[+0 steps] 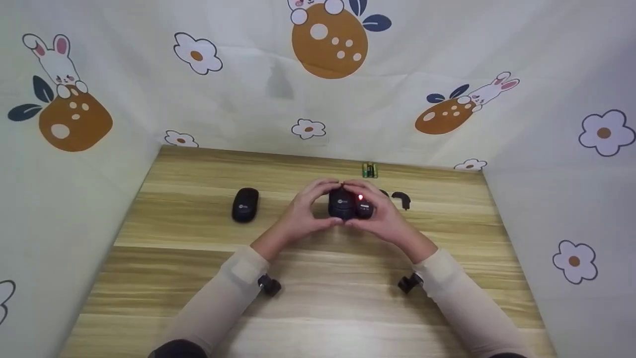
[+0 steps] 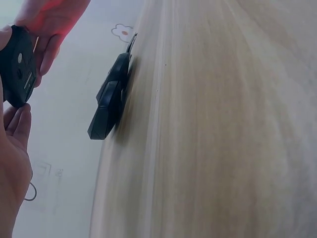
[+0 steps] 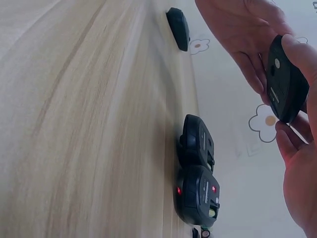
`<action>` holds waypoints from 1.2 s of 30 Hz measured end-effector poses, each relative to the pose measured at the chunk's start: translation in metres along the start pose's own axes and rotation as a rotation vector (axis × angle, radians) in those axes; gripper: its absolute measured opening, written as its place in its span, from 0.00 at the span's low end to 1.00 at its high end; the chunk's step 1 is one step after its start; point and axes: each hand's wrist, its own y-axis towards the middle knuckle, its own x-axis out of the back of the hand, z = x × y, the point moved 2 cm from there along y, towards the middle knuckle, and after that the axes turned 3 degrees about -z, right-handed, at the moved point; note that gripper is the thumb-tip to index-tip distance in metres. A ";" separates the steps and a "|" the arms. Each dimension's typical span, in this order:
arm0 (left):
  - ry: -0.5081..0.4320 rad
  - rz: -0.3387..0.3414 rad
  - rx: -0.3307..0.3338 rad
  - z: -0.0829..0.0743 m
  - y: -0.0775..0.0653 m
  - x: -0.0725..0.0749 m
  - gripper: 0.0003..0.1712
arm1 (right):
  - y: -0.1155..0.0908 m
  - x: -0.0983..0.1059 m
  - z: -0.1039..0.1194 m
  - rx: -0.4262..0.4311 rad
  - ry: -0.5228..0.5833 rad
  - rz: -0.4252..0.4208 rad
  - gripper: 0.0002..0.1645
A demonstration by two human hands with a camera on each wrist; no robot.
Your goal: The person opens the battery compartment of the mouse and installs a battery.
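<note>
Both hands hold a black computer mouse [image 1: 342,201] between them, its underside facing the wrist cameras, clear of the table. My left hand [image 1: 309,206] has its thumb and fingertips at the mouse's opposite ends. From the other side my right hand [image 1: 372,204] grips it the same way, lit red in the left wrist view. Below them, two more mice lie bottom up, seen in the right wrist view: one mouse [image 3: 198,196] glows red and shows a battery in its open bay; the other mouse [image 3: 197,141] lies against it.
Another black mouse [image 1: 245,205] lies right side up left of the hands. Several green batteries [image 1: 370,170] are grouped near the back edge. A curved black cover [image 1: 402,200] lies right of the hands. Patterned cloth walls [image 1: 238,94] enclose the wooden table [image 1: 318,308].
</note>
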 end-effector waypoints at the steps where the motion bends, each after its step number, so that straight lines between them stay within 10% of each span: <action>1: -0.009 -0.003 0.000 0.000 0.000 0.000 0.49 | 0.000 0.000 0.000 -0.001 -0.002 -0.004 0.44; 20: -0.253 -0.050 -0.036 -0.003 -0.001 -0.007 0.38 | -0.008 -0.008 0.001 0.076 -0.009 -0.141 0.32; 36: -0.234 -0.087 -0.077 -0.007 0.000 -0.008 0.31 | -0.016 -0.006 -0.037 0.050 0.063 -0.155 0.33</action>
